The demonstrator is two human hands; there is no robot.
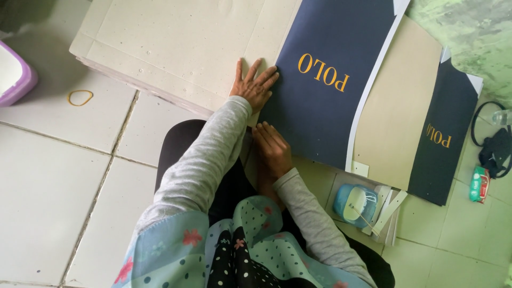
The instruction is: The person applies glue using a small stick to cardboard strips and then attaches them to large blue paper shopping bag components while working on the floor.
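I see my left hand (255, 84) splayed flat on the navy printed sheet's (325, 106) left edge, right hand (273, 149) flat, fingers together, at its near corner, sheet running away rightward.

Two hands show, the left hand (255, 85) and the right hand (273, 150). Two dark navy sheets: the large navy sheet (325, 106) and the smaller navy sheet (442, 138). One stack of grey boards (170, 48), one yellow rubber band (80, 97), one blue cup (354, 205), one purple-rimmed tub (16, 74).
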